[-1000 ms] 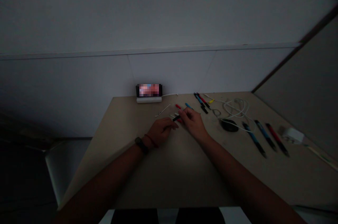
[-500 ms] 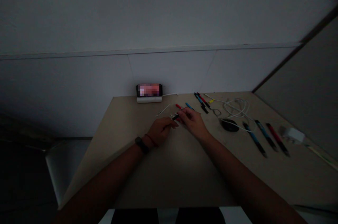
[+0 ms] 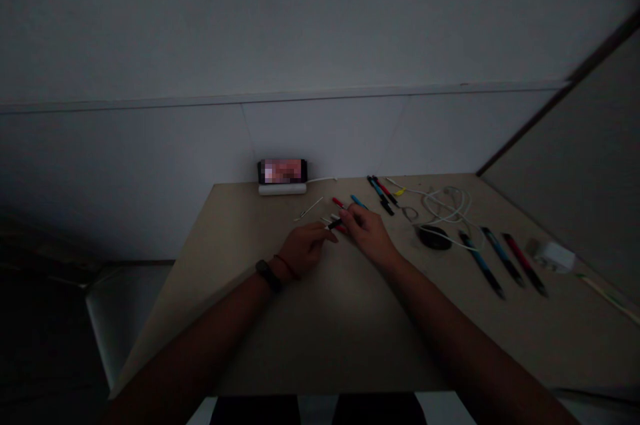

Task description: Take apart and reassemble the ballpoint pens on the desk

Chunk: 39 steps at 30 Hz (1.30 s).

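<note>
Near the middle of the table, a short black pen piece (image 3: 335,223) with a pale tip spans the space between my hands. My right hand (image 3: 369,230) pinches its upper right end between thumb and fingers. At the pale lower end, my left hand (image 3: 306,246) has its fingers closed; its wrist wears a dark band. Partly behind my hands lie a red pen part (image 3: 338,202), a blue pen part (image 3: 358,201) and some thin pale pieces. A thin white refill-like stick (image 3: 309,209) rests on the table beyond my left hand.
A phone (image 3: 283,171) leans on a white stand (image 3: 283,189) by the wall. To the right are several pens, including a red pen (image 3: 525,265), a coiled white cable (image 3: 453,218), a black mouse-like object (image 3: 435,237) and a white charger (image 3: 556,256).
My right hand has shifted slightly right, away from my left hand. More of the black piece and its pale tip now shows between them.
</note>
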{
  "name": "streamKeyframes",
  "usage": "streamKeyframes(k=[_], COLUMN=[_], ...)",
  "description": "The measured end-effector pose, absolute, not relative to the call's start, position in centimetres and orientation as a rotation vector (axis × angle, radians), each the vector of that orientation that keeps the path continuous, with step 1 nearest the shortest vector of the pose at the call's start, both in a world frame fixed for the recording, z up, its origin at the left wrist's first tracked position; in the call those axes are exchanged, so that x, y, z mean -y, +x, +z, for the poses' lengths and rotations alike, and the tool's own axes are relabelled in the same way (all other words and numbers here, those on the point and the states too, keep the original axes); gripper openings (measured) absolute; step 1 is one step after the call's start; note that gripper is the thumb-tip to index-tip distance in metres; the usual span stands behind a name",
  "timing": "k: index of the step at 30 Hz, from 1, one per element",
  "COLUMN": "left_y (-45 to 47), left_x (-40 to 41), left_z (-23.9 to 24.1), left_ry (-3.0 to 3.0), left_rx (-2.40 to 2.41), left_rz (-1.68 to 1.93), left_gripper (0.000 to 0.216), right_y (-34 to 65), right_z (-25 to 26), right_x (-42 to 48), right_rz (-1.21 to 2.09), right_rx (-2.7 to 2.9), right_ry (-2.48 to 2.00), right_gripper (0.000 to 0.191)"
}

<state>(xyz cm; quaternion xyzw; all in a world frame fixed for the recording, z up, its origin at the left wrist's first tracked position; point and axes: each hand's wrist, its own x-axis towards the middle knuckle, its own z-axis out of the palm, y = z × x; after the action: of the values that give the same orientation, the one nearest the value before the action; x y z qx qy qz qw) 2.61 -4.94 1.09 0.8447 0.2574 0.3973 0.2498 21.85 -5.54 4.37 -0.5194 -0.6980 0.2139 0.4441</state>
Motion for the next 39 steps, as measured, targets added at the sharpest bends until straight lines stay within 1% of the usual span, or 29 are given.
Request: streamKeyframes(k=[4,11,17,19,21,25,27,32,39], left_y=[2.5,2.0,1.7,1.7,1.7,1.9,2.0,2.0,2.0], left_x=[4.9,4.8,4.7,4.6,4.6,4.6,4.7,4.8,4.6], left_z=[0.9,0.8,1.1,1.1,1.1,1.0,1.1,1.3,0.9], left_ry=[2.384,2.522,2.675,2.7,2.685,2.618,2.589,2.513,2.465], left_rx=[-0.77,-0.869,-0.955,-0.976,-0.985,-0.916,-0.868,-0.822,-0.784], left_rz=[1.052,1.034,0.982,0.966,0.97,0.992,1.001,1.006,1.027], left_gripper=[0.034,0.034,0.03,0.029,0.03,0.033,0.033,0.032,0.034], right_y=[21.8,21.5,21.2,21.0,20.9,20.8,20.9,21.2,21.3], right_z=[4.5,4.3,3.1,3.1,3.4,4.5,4.8,4.8,4.7], right_x=[5.5,5.4,5.2,5.2,5.4,5.9,6.2,6.4,6.3], right_rz=[0.552,0.733,1.107,1.174,1.1,0.744,0.646,0.584,0.596], right_rx=[1.721,1.635,1.344,1.311,1.369,1.515,1.572,1.702,1.702], right_ry=[-1.307,-1.297,-1.308,-1.324,-1.344,-1.315,-1.29,-1.243,-1.257], right_gripper=[0.062,0.066,0.067,0.066,0.065,0.061,0.058,0.054,0.057])
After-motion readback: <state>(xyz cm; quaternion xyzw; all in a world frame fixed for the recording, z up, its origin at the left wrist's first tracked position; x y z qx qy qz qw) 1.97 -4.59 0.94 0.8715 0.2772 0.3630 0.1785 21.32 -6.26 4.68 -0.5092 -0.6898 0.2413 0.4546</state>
